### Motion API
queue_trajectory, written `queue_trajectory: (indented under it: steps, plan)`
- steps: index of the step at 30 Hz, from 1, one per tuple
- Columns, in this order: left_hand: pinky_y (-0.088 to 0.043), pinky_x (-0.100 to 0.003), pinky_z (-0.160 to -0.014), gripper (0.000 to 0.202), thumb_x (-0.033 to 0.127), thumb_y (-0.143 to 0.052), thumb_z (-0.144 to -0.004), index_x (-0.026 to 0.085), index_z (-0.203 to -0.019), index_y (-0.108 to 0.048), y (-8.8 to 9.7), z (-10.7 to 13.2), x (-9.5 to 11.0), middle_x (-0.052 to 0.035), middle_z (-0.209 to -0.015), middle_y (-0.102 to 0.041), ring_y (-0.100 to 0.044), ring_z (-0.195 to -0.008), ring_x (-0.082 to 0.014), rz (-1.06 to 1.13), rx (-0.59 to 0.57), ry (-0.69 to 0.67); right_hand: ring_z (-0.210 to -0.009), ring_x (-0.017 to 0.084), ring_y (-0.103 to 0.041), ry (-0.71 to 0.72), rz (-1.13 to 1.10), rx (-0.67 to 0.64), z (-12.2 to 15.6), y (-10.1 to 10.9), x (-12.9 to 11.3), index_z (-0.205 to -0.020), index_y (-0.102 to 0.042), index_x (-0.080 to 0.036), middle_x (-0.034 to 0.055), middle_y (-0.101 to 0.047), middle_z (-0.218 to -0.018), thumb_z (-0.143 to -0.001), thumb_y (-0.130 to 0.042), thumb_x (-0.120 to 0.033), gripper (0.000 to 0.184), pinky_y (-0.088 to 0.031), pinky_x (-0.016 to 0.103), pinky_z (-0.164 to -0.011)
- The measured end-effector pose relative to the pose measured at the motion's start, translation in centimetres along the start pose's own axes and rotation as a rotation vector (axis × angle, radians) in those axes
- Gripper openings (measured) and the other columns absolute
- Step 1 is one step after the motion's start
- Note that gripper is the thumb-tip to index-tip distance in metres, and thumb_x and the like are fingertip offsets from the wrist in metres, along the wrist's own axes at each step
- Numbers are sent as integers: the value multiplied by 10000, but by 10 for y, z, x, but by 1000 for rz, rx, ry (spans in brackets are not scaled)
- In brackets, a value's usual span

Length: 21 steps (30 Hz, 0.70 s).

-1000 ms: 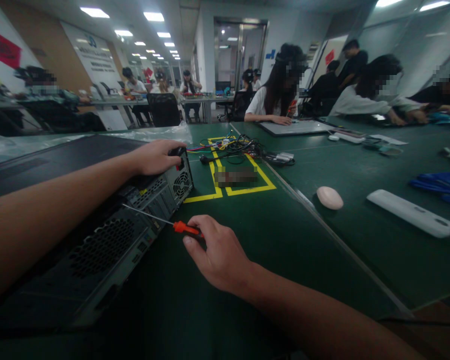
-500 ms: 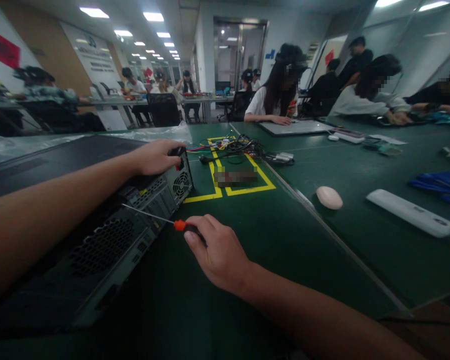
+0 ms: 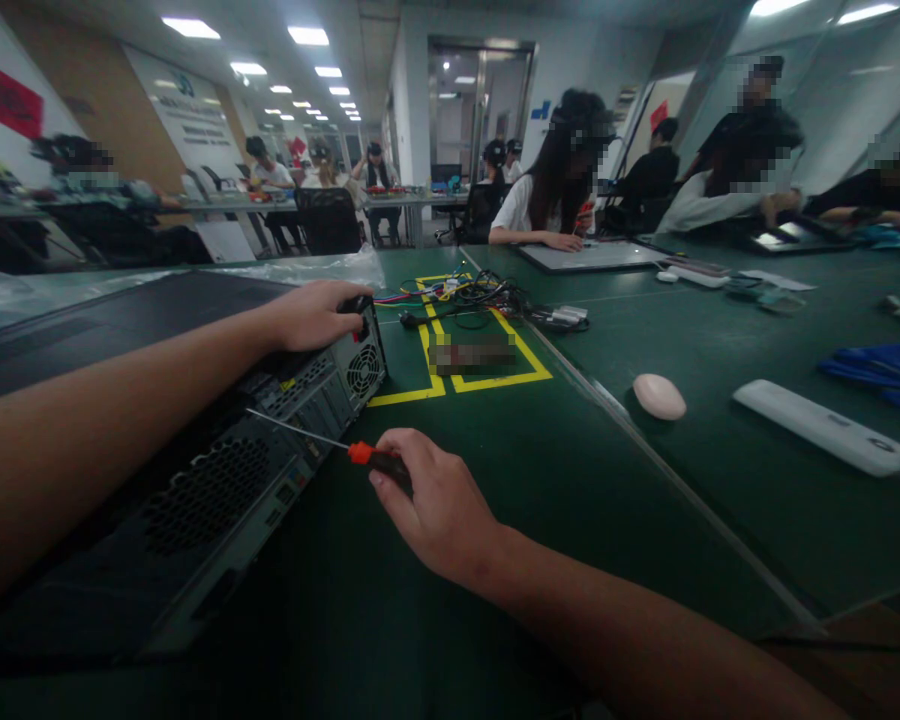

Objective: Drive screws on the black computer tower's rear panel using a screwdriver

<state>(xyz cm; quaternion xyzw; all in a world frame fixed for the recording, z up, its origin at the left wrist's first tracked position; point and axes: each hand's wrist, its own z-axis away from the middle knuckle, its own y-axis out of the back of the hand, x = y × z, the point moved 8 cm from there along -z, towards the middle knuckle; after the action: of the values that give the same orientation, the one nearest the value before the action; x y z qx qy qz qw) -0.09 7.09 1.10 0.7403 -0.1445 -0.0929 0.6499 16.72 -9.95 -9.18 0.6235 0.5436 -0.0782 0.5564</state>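
A green table (image 3: pixel 555 500) carries a black computer (image 3: pixel 319 385). Beyond the computer's far end lies a tangle of cables (image 3: pixel 495 293). The left hand (image 3: pixel 316 314) clasps the computer's far top corner; the right hand (image 3: pixel 439 505), beside the computer, grips a screwdriver (image 3: pixel 360 453), its tip apparently touching the computer's back.

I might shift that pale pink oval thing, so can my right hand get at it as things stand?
Probably yes: only the tabletop and its seam seem to lie between your right hand and the pale pink oval thing. That hand grips a screwdriver, so it would likely need freeing first.
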Motion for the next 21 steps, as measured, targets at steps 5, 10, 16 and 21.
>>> queue_trajectory:
  steps: [5, 10, 16, 21]
  plan:
    - [-523, -432, -1187, 713, 463, -488, -861, 243, -1512, -680, -1, -1, -3, -75, -1483, -760, -699, -1344, -323, 6, 14, -1, -942, 225, -710, -9, -3, -10, 0, 1, -1, -1237, -603, -237, 64, -728, -1124, -1092, -596, -254, 147, -540, 387, -817]
    - [-503, -441, -1211, 735, 470, -491, -863, 217, -1531, -665, -1, -1, -3, -100, -1521, -739, -685, -1372, -330, 17, 8, -9, -959, 228, -712, -15, -3, -9, -1, 1, -2, -1235, -606, -234, 68, -734, -1134, -1090, -608, -249, 146, -547, 399, -842]
    - [-514, -418, -1191, 724, 462, -479, -862, 234, -1523, -671, 0, 0, 0, -83, -1481, -761, -699, -1348, -319, 9, -5, -10, -973, 234, -723, -14, -21, -17, -1, 1, -3, -1233, -608, -223, 78, -731, -1139, -1087, -595, -256, 150, -548, 403, -846]
    - [-524, -414, -1181, 745, 475, -466, -861, 222, -1534, -660, 0, 0, 0, -75, -1476, -761, -695, -1351, -322, -14, -19, -2, -934, 226, -711, -15, -13, -20, -1, 2, -4, -1221, -614, -226, 71, -731, -1117, -1093, -588, -266, 137, -536, 389, -810]
